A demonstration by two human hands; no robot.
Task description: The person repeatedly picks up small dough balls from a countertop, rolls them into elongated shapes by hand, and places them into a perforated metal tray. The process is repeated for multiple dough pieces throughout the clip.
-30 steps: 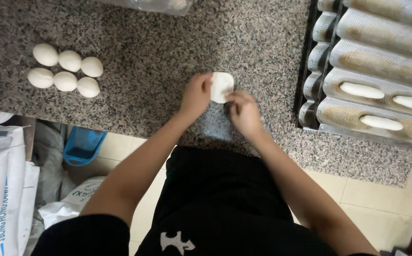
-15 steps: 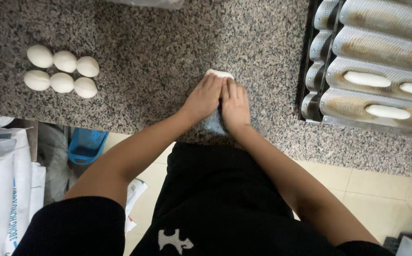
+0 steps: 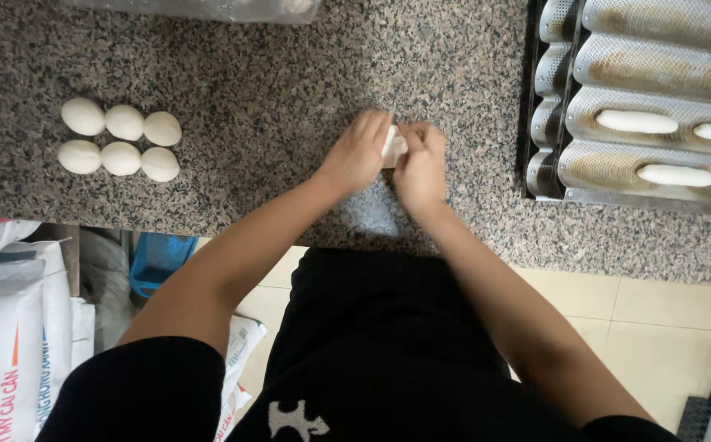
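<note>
My left hand and my right hand press together on one small white piece of dough on the speckled granite counter. Only a sliver of the dough shows between my fingers. A floury patch lies on the counter just below my hands. Several round white dough balls sit in two rows at the far left. At the right stands a perforated metal baking tray with long grooves, and three shaped dough sticks lie in it.
A clear plastic sheet lies at the counter's far edge. Under the counter at the left are white sacks and a blue container. The floor has pale tiles.
The dough was an open flat piece held up between my fingers. Both hands then closed over it on the counter and now pinch it, having slid slightly away from me.
</note>
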